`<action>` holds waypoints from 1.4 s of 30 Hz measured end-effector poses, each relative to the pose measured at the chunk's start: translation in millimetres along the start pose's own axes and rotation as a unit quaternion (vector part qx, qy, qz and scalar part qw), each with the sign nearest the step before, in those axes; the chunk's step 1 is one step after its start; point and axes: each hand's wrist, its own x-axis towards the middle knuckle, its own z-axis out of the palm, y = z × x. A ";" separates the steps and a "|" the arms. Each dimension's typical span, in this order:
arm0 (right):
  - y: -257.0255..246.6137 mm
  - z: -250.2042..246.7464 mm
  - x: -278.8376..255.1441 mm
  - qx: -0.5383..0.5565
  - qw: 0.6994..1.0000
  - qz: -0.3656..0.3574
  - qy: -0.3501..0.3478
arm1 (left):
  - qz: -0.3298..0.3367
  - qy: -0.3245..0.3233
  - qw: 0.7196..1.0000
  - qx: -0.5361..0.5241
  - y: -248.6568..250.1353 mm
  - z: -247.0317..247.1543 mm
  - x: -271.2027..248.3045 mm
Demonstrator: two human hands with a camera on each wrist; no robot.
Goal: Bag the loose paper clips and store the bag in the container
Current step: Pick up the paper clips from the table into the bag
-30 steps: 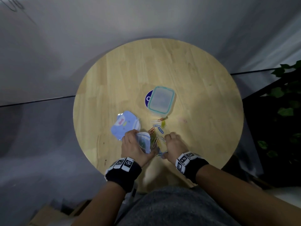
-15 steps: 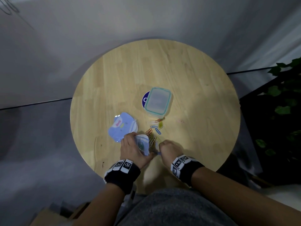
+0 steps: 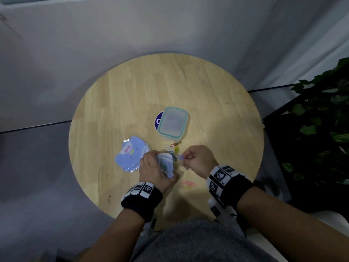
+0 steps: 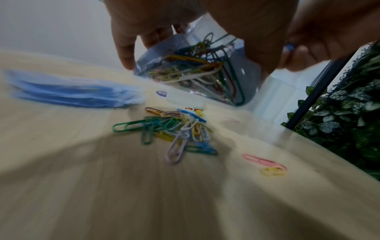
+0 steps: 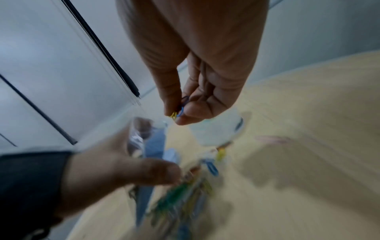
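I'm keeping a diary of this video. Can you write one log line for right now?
step: bagging clips | left hand: holds bag | right hand: pinches clips | pile: on table | container: lidded

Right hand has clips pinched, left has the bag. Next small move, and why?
Probably carry the right hand to the mouth of the bag held by the left hand and drop its pinched clips in. The bag is already part-filled; a loose pile remains on the table.
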 end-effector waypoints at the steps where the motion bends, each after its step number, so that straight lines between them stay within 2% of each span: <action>1: -9.4 -2.0 0.8 0.016 1.000 -0.011 0.003 | -0.001 -0.009 1.000 -0.001 5.0 -0.5 1.7; 3: -24.8 -1.7 2.1 0.039 0.999 -0.023 0.015 | -0.005 -0.024 1.000 -0.012 11.8 -0.2 5.4; 7: -39.5 -1.2 2.7 0.013 1.000 -0.021 0.002 | 0.004 -0.002 0.999 -0.037 21.2 3.2 7.3; 10: -41.9 -6.1 4.4 0.034 0.998 -0.049 0.006 | -0.025 -0.042 0.998 -0.041 12.0 7.8 16.0; 11: -39.8 -10.6 7.7 0.061 0.997 -0.042 0.023 | -0.029 -0.064 0.997 -0.040 7.1 9.8 18.2; 13: -30.7 -22.1 19.3 0.139 0.988 0.022 0.058 | -0.025 -0.087 0.995 -0.039 -3.4 14.1 19.5; 15: -16.9 -34.2 33.6 0.179 0.975 0.094 0.088 | -0.012 -0.029 0.999 -0.034 5.1 4.1 14.4; 17: 2.9 -42.6 48.1 0.192 0.963 0.146 0.117 | 0.054 0.040 0.996 -0.057 24.5 -12.0 8.1; 19: 24.3 -45.7 63.7 0.141 0.965 0.169 0.140 | 0.101 0.066 0.990 -0.077 33.6 -18.7 5.7; 20: 34.3 -46.4 71.5 0.069 0.973 0.169 0.138 | 0.088 0.054 0.992 -0.078 30.7 -16.8 6.3; 23: 48.0 -41.9 86.7 -0.127 0.977 0.155 0.066 | 0.009 0.000 0.999 -0.051 13.0 -7.4 5.6; 26: 48.3 -23.5 95.8 -0.200 0.972 0.124 0.010 | -0.022 -0.005 0.999 -0.039 -2.4 -5.7 2.1; 29: 41.5 0.8 97.2 -0.234 0.971 0.050 -0.022 | -0.041 0.004 0.999 -0.017 -13.9 -11.0 -0.3; 33: 29.9 28.5 87.1 -0.265 0.962 -0.047 -0.050 | -0.066 -0.042 0.997 0.018 -37.6 -4.0 -6.3; 36: 29.2 34.5 83.0 -0.280 0.957 -0.064 -0.046 | -0.062 -0.065 0.996 0.030 -46.4 -2.4 -6.9; 42: 29.4 33.0 86.0 -0.312 0.941 -0.098 -0.081 | -0.036 -0.009 0.999 -0.007 -32.5 -14.5 -11.1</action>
